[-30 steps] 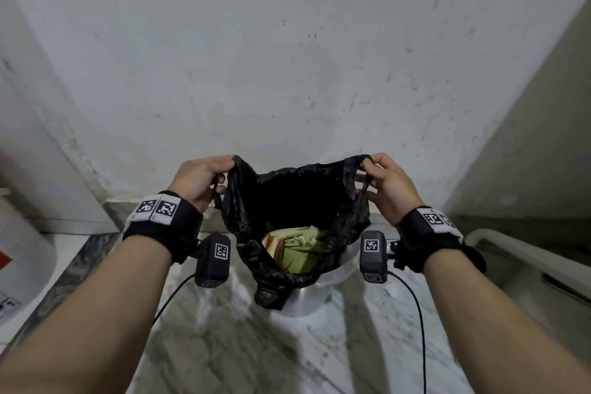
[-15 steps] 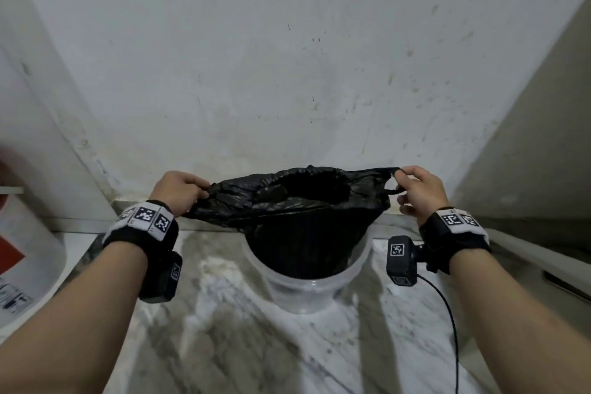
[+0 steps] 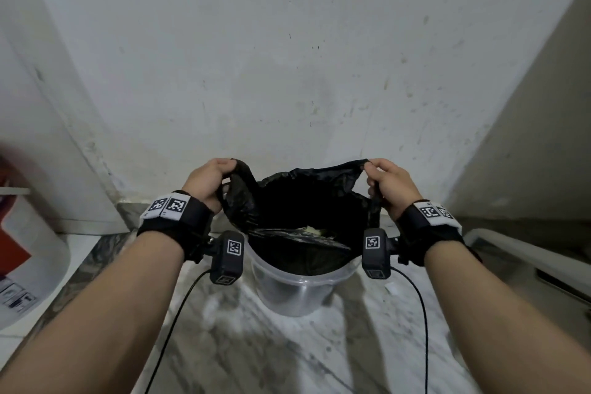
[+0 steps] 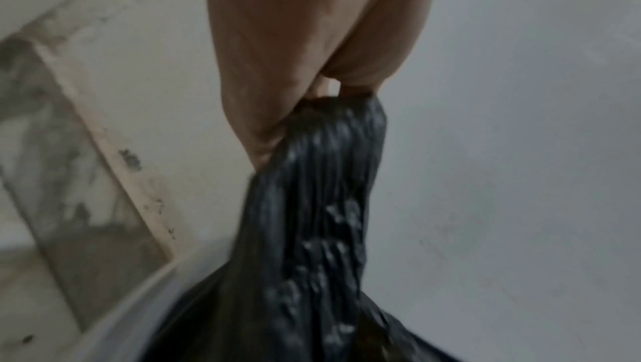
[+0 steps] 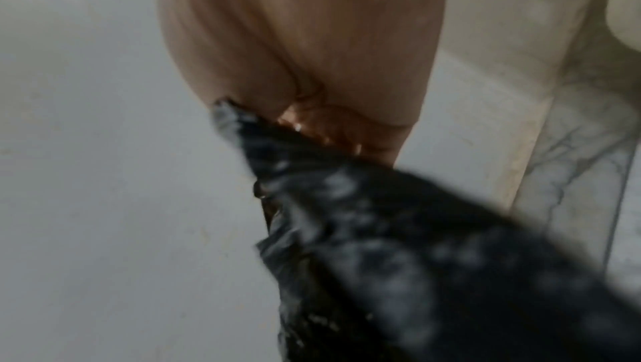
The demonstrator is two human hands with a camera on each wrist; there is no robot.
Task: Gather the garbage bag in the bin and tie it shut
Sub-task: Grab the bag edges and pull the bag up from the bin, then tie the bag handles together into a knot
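Note:
A black garbage bag (image 3: 303,201) stands in a clear plastic bin (image 3: 297,291) on the marble floor, its mouth pulled open and raised above the bin's rim. My left hand (image 3: 209,181) grips the bag's left edge, bunched in my curled fingers; the same black plastic (image 4: 322,203) hangs from that hand (image 4: 312,39) in the left wrist view. My right hand (image 3: 388,181) pinches the bag's right edge, and the right wrist view shows the blurred plastic (image 5: 364,231) under those fingers (image 5: 329,126). A bit of pale rubbish (image 3: 315,230) shows inside.
A stained white wall (image 3: 287,57) rises just behind the bin. A white container with a red label (image 3: 28,249) stands at the left. A pale curved fixture (image 3: 527,253) lies low at the right. Veined marble floor (image 3: 287,352) spreads in front.
Both hands have come back inward and upward from the wide stretch half a second ago. The bag's mouth has gone from flattened and taut to raised and open again.

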